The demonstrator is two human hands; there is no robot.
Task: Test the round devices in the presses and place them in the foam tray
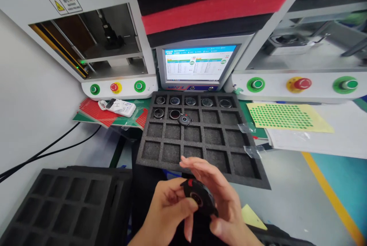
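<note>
A round black watch case point(205, 204) without a strap, with a red mark on its rim, is tilted in front of me, its back with the round sensor window toward me. My left hand point(169, 209) pinches it, thumb over the sensor window. My right hand point(226, 204) curves around its far right side, fingers apart and stretched out, thumb near the lower lugs. Whether the right hand touches the case is unclear. Beyond them lies a black foam tray point(193, 135) with watch cases in its back rows. One watch case point(185, 119) lies back up across the dividers, beside another case point(175, 114).
Behind the tray a monitor point(199, 64) stands between two machines with green and red buttons point(302, 83). A white handheld device point(120, 107) lies left, a yellow sheet of green dots point(283, 116) right. Stacked foam trays point(65, 204) stand at lower left, near black cables point(43, 150).
</note>
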